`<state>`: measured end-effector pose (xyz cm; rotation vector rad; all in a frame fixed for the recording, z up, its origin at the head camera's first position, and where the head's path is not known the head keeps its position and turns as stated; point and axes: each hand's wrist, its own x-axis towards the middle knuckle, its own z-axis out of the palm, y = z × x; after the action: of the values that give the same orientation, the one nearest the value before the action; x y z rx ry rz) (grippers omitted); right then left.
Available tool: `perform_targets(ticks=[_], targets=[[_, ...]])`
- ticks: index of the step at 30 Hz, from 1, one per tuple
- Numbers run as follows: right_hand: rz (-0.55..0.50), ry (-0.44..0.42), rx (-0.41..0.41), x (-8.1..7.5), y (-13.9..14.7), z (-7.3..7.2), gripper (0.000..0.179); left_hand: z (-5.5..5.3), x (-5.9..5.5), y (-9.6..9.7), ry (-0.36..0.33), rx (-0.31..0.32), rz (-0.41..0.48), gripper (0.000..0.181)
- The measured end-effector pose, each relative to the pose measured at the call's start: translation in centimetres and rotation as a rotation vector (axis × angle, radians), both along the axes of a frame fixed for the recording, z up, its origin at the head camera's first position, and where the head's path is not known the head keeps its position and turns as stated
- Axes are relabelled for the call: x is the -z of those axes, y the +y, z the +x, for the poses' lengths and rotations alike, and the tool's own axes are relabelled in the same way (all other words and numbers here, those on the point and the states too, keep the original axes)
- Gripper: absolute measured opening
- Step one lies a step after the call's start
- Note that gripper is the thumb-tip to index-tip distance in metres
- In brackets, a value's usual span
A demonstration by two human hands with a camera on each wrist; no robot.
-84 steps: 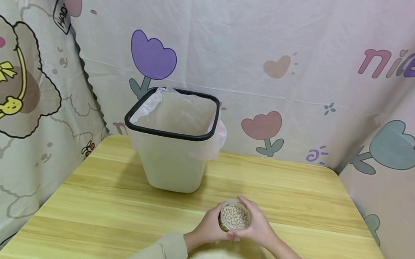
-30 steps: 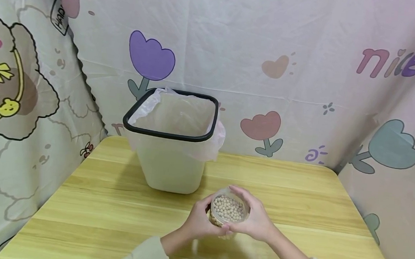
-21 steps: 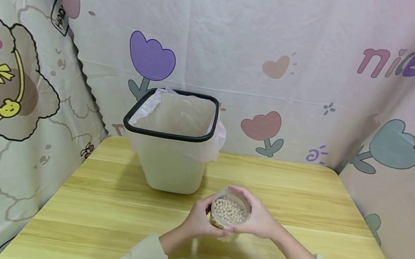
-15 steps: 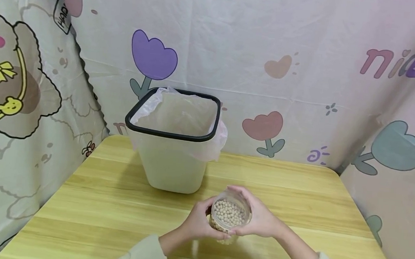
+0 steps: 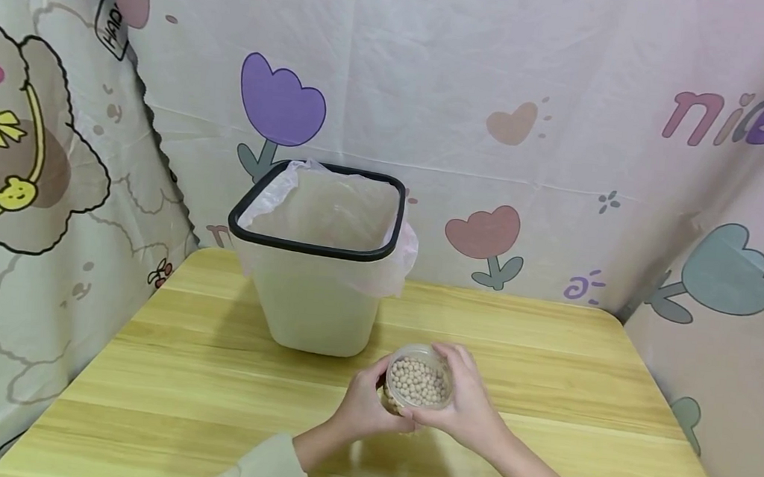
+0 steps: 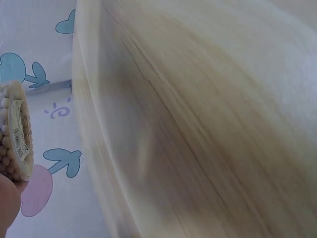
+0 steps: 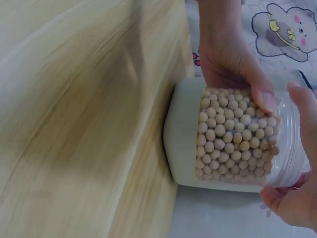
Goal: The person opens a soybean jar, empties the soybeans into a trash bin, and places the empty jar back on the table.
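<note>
A clear plastic jar (image 5: pixel 419 382) full of small round beige balls is held between both hands above the table, slightly tilted. My left hand (image 5: pixel 364 403) grips the jar's side. My right hand (image 5: pixel 466 402) is curled round its clear top end, thumb in front and fingers at the far side. In the right wrist view the balls (image 7: pixel 235 134) show through the wall, with the left thumb pressed on it. Whether a clear lid covers the top, I cannot tell. A barcode label (image 6: pixel 19 134) appears on the jar's bottom in the left wrist view.
A cream waste bin (image 5: pixel 323 305) with a black rim and a thin plastic liner stands on the wooden table (image 5: pixel 515 339), behind and left of the jar. Patterned cloth (image 5: pixel 419 107) hangs around the back and sides of the table.
Since 2.8 seconds ago the jar has moved slightly left and up in the head view. In the last half second the right hand has turned a little round the jar's top.
</note>
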<state>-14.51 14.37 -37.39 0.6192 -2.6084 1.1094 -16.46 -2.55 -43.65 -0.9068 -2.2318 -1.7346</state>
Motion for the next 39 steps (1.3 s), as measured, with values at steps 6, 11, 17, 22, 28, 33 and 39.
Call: perform_targets(ticks=[6, 11, 17, 22, 28, 33, 39], targets=[[0.000, 0.003, -0.058, -0.2, 0.5, -0.2, 0.087, 0.0, -0.1, -0.1, 0.005, 0.000, 0.006, 0.079], [0.004, -0.040, -0.184, -0.6, 1.5, -0.7, 0.086, -0.1, -0.1, -0.2, 0.041, 0.007, -0.004, 0.083], [-0.001, -0.120, -0.324, -0.8, 2.3, -1.3, 0.085, 0.0, -0.1, -0.3, 0.055, 0.013, -0.007, 0.085], [0.049, -0.066, -0.215, -0.6, 1.9, -1.1, 0.088, 0.1, -0.1, -0.3, 0.023, -0.022, -0.009, 0.082], [0.117, 0.011, -0.048, -0.4, 0.6, -0.6, 0.094, 0.0, 0.0, -0.1, 0.035, -0.043, 0.005, 0.077], [0.180, 0.003, -0.009, -0.7, 0.2, -0.6, 0.094, -0.1, 0.2, -0.1, 0.069, -0.053, -0.002, 0.076], [0.192, -0.054, -0.088, -1.2, 0.6, -0.8, 0.090, 0.0, 0.4, -0.1, 0.071, -0.061, -0.015, 0.078]])
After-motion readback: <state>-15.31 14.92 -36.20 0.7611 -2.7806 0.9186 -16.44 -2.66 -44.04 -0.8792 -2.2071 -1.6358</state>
